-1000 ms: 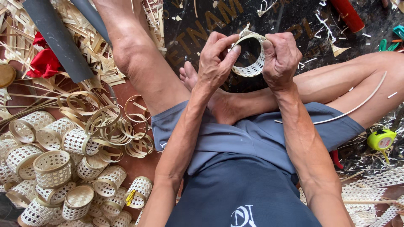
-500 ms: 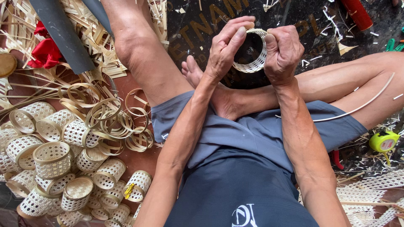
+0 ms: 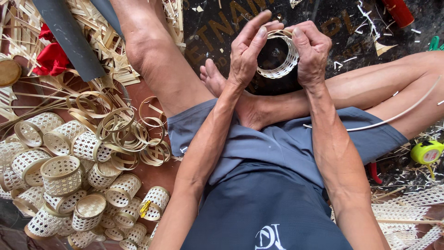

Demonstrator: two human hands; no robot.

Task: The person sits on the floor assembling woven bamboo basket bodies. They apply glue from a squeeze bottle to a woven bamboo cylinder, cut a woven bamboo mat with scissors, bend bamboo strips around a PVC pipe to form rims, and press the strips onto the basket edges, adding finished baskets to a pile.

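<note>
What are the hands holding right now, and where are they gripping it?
Both hands hold one small woven basket. The left hand and right hand grip opposite sides of its wall, with fingertips up at the rim.

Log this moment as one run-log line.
left hand: grips small round woven bamboo basket | right hand: grips same basket | at person's left: pile of woven baskets, loose bamboo rings

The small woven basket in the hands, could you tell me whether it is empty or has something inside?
Empty: the woven basket, held between left hand and right hand, shows only a dark hollow inside.
</note>
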